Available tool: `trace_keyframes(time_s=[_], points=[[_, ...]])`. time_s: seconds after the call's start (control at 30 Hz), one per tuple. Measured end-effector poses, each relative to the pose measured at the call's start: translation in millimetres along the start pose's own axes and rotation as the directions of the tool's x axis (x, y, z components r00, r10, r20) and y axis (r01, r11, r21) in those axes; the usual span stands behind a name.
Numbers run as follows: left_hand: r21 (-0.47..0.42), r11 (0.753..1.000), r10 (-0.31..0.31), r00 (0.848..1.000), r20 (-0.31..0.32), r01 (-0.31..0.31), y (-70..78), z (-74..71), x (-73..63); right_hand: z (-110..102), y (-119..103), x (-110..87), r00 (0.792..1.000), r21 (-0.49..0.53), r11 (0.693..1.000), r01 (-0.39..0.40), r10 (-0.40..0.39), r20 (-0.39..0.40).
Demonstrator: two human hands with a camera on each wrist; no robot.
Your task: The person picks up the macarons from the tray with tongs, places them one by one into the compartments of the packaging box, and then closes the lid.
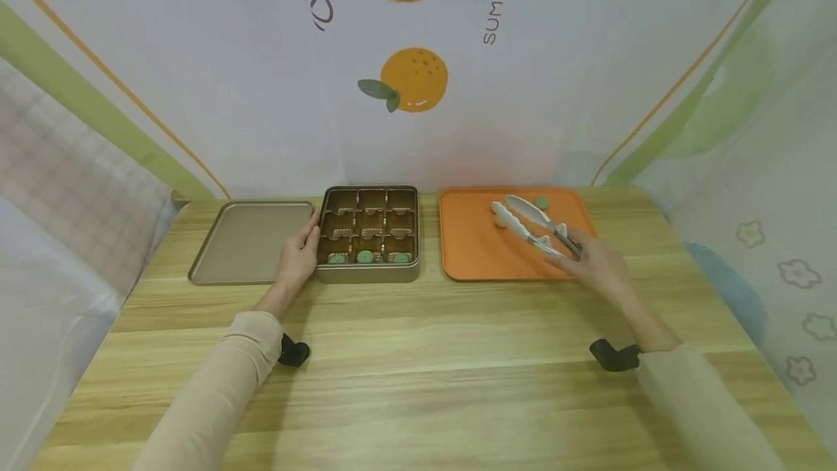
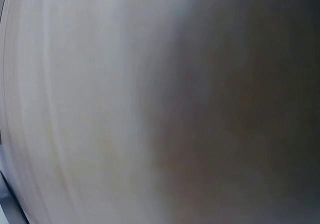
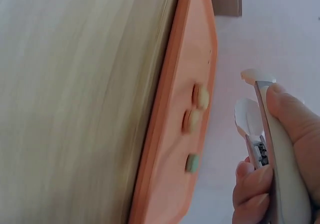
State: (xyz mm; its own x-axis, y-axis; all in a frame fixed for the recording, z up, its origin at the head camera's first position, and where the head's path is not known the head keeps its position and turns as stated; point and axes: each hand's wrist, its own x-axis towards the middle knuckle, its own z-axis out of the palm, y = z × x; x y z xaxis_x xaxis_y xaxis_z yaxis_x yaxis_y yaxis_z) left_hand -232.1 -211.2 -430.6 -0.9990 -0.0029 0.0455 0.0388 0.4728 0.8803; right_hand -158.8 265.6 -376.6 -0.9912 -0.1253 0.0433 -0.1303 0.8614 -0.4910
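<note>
My left hand [image 1: 299, 256] rests along the left side of a square metal tin [image 1: 368, 275], its fingers extended. A brown divided insert [image 1: 354, 222] fills the tin, with green macarons [image 1: 365, 256] in the front row of compartments. On the right, my right hand [image 1: 600, 267] grips food tongs [image 1: 518, 227], their arms spread apart with nothing between the tips. They hang above an orange tray [image 1: 467, 253]. That tray bears a green macaron [image 1: 541, 203] and two cream macarons [image 3: 201, 97], partly hidden by the tongs in the head view. The left wrist view is mostly blur.
A shallow metal lid or tray [image 1: 245, 246] lies left of the tin. All of these stand on a wooden table [image 1: 418, 369], near its back edge. A printed cloth [image 1: 523, 115] hangs behind.
</note>
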Motion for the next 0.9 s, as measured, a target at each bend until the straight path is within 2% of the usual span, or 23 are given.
trace_keyframes(time_s=[0.17,0.37,0.5,0.9], points=[[0.010,1.000,-0.007,1.000,-0.012,0.007,0.0,0.8,0.4,-7.0,15.0,0.0,0.998,-0.030,0.998,-0.060,0.060,-0.011],[0.012,1.000,0.003,0.999,-0.033,-0.003,-1.1,1.6,1.6,-12.3,29.5,3.9,0.996,-0.077,0.993,-0.085,0.082,-0.033],[0.008,1.000,0.006,1.000,-0.022,-0.006,-2.3,1.4,2.5,-12.8,37.2,4.9,0.994,-0.087,0.991,-0.102,0.100,-0.032],[0.003,1.000,0.002,1.000,-0.018,-0.002,-2.2,0.8,2.4,-17.2,49.1,9.8,0.986,-0.131,0.977,-0.168,0.168,-0.010]])
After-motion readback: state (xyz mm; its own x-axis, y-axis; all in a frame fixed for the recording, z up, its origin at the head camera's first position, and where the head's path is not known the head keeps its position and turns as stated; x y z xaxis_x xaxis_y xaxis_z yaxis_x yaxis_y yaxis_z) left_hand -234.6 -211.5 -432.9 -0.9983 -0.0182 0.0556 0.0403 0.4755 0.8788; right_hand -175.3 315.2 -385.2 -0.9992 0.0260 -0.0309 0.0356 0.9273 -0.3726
